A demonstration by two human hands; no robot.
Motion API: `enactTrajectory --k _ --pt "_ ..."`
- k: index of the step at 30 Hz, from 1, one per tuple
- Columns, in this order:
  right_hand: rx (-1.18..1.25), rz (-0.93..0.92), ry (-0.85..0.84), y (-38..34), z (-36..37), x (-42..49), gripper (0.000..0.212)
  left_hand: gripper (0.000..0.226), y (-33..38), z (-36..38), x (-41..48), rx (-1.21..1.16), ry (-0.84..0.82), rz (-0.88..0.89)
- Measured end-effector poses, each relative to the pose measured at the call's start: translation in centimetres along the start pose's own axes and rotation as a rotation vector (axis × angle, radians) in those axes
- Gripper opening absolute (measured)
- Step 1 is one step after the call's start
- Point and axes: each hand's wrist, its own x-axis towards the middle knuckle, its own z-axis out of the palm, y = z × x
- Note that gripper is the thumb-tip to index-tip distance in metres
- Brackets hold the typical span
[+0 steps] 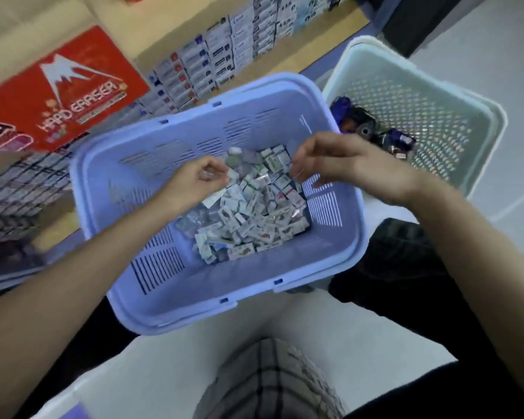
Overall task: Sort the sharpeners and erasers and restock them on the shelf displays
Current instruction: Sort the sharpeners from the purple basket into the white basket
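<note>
My left hand, fingers curled on what I cannot tell, and right hand, loosely spread and empty, hover over erasers in the purple basket below.

purple basket: smooth plastic (slotted) | erasers: glossy wrappers | green basket: perforated plastic

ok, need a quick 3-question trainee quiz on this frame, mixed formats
1. The small wrapped packets lie in: A) the purple basket B) a drawer C) a carton
2. True or false: the pale green basket holds a few dark items.
3. Fill in: the red box reads "HARD ____".
Key: 1 A; 2 true; 3 ERASER
</note>
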Motion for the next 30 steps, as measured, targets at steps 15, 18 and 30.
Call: enactTrajectory --k 15,18,30 --pt "-0.078 0.741 0.268 13.7 13.8 10.9 0.076 0.049 -13.4 3.7 -2.1 -0.238 0.234 -0.527" --pt "-0.152 0.703 0.229 13.8 14.5 10.9 0.071 0.041 -13.2 4.1 -2.4 -0.286 0.367 -0.529" --pt "-0.507 0.083 -0.363 10.9 16.3 9.4 0.058 0.034 -11.7 1.7 -2.2 -0.248 0.699 -0.235"
